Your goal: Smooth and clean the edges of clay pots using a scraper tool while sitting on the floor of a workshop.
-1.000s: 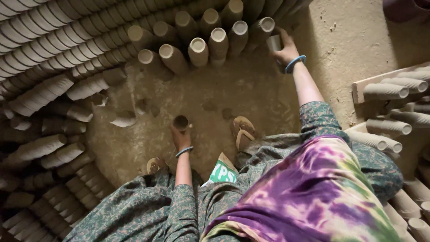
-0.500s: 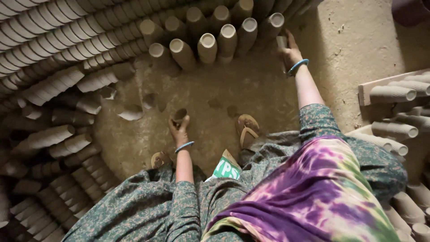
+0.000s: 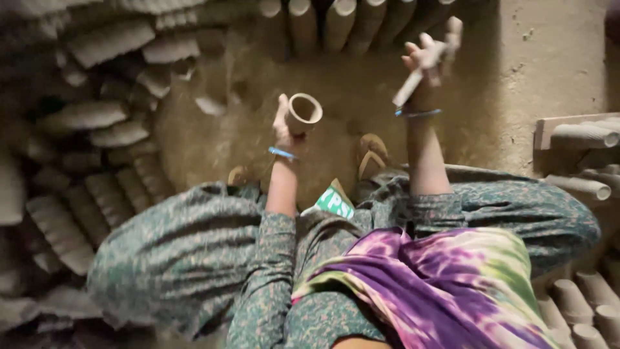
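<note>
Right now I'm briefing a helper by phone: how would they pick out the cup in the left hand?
Find the bare dirt patch ringed by rows of stacked clay cups. Above it, the left hand holds one clay cup: the only single cup off the ground, its open mouth towards the camera.

Stacked clay cups (image 3: 97, 116) lie left of the bare floor patch (image 3: 213, 142). A row of cups (image 3: 342, 22) stands behind the patch. A sandal (image 3: 371, 155) rests on its near right edge, and more stacks (image 3: 581, 139) lie right.
</note>
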